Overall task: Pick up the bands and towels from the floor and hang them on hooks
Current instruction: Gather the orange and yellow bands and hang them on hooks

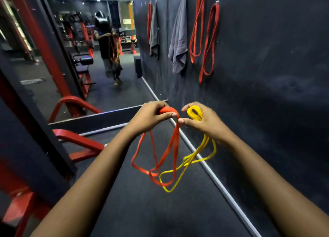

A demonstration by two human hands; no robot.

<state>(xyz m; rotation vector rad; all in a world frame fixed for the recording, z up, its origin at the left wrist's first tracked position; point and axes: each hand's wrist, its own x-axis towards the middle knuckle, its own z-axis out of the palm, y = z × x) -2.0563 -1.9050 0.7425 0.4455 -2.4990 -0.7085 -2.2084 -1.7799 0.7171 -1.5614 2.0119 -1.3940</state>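
Dark rubber gym flooring (142, 210) is seen running up to a black matt wall (267, 76), and a pale metal strip (213, 179) is laid along the foot of that wall. Just out from the wall, at mid height, two bare hands are held close together. A flat orange rubber resistance band (171, 147) is gripped by the left hand (151, 117): its top fold is wrapped over the curled fingers and pressed down by the thumb. A thinner yellow rubber resistance band (195, 158) is held by the right hand (204, 122), the hand nearer the wall, with a small coil of it gathered inside the bent fingers. The tip of one right finger is laid against the orange band beside the left thumb. Both bands are left hanging below the hands in loose loops that cross one another above the floor, clear of it. Higher on the wall, a grey cloth towel (178, 37) is hung, and two long red rubber bands (196, 26) (209, 40) are hung just beside it; the hooks are too small to be made out well. At the far end of the wall a large mirror (106, 67) is set, and a red steel machine frame (78, 140) is placed opposite the wall.
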